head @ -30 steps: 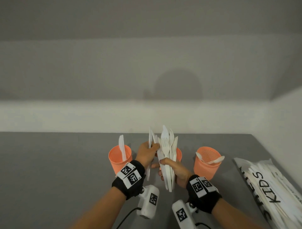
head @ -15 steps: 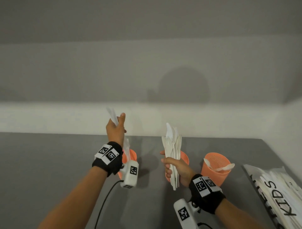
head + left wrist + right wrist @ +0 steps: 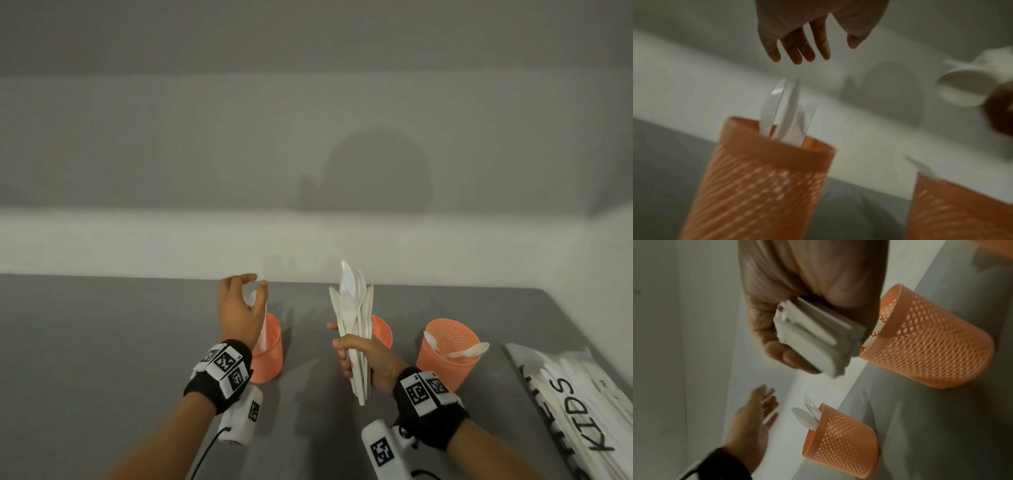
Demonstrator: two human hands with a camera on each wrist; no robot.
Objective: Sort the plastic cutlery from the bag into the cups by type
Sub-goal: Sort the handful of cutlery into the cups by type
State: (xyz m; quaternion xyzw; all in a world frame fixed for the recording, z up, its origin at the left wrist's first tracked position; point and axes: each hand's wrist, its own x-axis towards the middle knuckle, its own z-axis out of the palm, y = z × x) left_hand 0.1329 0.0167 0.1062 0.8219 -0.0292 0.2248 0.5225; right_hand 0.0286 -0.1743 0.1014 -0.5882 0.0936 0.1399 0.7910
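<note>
Head view hides behind the left hand [image 3: 239, 308] what the left wrist shows, spread fingers [image 3: 797, 48] above knives [image 3: 785, 110] in the left cup [image 3: 764, 178], while the right hand [image 3: 366, 359] grips a cutlery bundle [image 3: 354, 329].

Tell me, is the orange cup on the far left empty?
No. The left cup holds white cutlery pieces that stand upright past its rim, just under the open left hand.
</note>
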